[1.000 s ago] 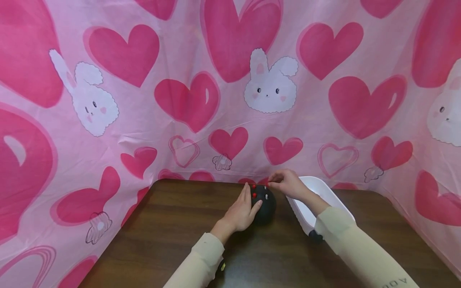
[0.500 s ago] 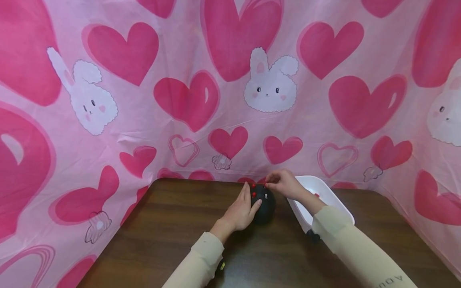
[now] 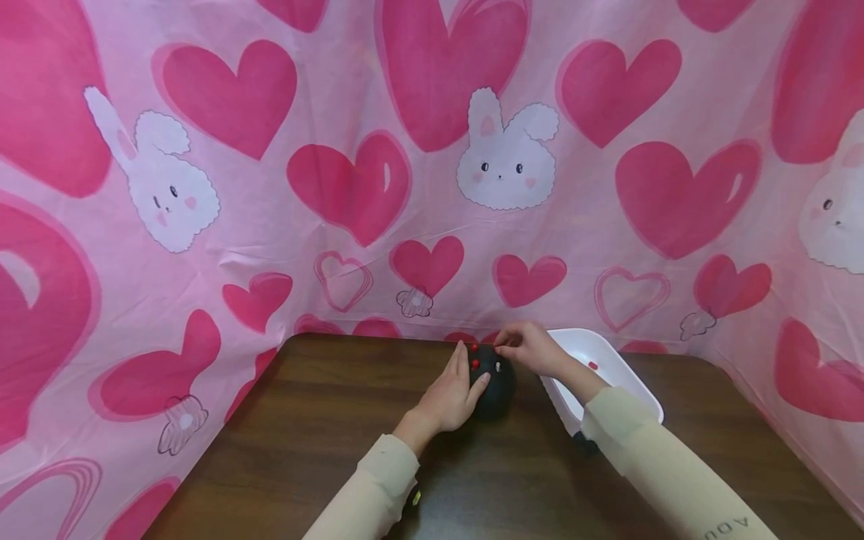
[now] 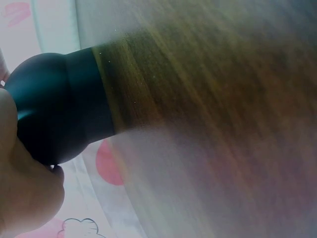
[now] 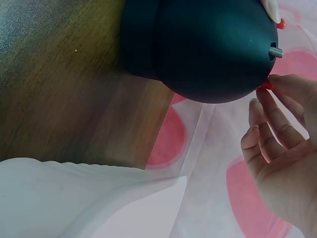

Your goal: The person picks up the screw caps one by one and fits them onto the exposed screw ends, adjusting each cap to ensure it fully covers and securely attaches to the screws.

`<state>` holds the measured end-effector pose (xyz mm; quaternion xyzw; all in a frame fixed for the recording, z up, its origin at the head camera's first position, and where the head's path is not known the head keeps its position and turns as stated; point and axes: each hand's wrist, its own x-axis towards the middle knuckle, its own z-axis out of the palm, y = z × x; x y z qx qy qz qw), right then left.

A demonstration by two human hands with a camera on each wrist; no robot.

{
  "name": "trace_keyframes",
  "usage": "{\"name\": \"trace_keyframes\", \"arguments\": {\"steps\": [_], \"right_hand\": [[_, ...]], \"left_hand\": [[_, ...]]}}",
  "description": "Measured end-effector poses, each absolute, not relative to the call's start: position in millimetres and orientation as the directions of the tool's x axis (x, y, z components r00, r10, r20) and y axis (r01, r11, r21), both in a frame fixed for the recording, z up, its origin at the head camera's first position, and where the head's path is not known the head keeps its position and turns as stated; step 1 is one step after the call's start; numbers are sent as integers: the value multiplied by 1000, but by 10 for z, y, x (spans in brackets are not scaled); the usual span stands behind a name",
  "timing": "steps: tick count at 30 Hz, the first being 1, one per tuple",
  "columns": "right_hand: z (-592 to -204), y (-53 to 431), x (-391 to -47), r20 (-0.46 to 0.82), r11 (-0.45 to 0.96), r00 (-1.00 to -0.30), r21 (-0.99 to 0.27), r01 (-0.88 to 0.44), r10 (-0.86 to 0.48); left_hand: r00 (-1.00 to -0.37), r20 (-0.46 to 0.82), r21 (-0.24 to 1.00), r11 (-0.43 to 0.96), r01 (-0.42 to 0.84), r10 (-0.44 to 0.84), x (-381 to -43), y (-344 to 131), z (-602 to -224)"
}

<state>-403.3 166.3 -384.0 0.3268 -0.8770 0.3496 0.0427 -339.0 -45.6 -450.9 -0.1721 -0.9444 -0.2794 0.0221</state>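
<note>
A black dome-shaped object (image 3: 495,401) with a wider base stands on the table. Its top carries red caps (image 3: 475,364) on the left side and a bare threaded metal stud (image 5: 277,52) nearer the front. My left hand (image 3: 445,397) lies against the dome's left side, fingers straight and thumb resting on the front. With thumb and forefinger, my right hand (image 3: 529,348) pinches a small red cap (image 5: 267,85) at the dome's far right, its other fingers loosely bent. In the right wrist view the fingertips partly cover that cap.
Right of the dome stands a white tray (image 3: 617,379) with a small red piece (image 3: 592,366) in it; my right forearm passes over its near side. The brown wooden table (image 3: 324,420) ends just behind the dome, at a pink heart-patterned cloth (image 3: 432,202).
My right hand has shifted slightly left, and a red cap now sits in its fingers where a bare far stud showed. The tray's red piece has come into sight. My left hand stays put.
</note>
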Motion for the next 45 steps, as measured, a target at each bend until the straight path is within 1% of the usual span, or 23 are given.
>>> {"name": "trace_keyframes", "arguments": {"steps": [10, 19, 23, 34, 41, 45], "right_hand": [[-3836, 1658, -3993, 273, 568, -796, -579, -584, -540], [-3840, 1784, -4013, 224, 597, -804, -567, -568, -552], [-3811, 1851, -4034, 220, 614, -800, -540, -576, -558], [-3756, 1998, -4082, 206, 619, -765, -479, -623, -610], [-3724, 2111, -4077, 169, 640, -781, -483, -597, -601], [-3727, 2179, -4102, 184, 639, -767, -453, -621, -615]], "left_hand": [[-944, 118, 537, 780, 321, 307, -3378, -468, -4529], [-948, 105, 547, 778, 309, 302, -3424, -479, -4559], [-948, 106, 545, 779, 309, 302, -3422, -482, -4553], [-947, 105, 540, 782, 311, 304, -3433, -478, -4559], [-945, 102, 539, 781, 315, 311, -3433, -473, -4537], [-943, 100, 544, 776, 318, 316, -3427, -478, -4524]]}}
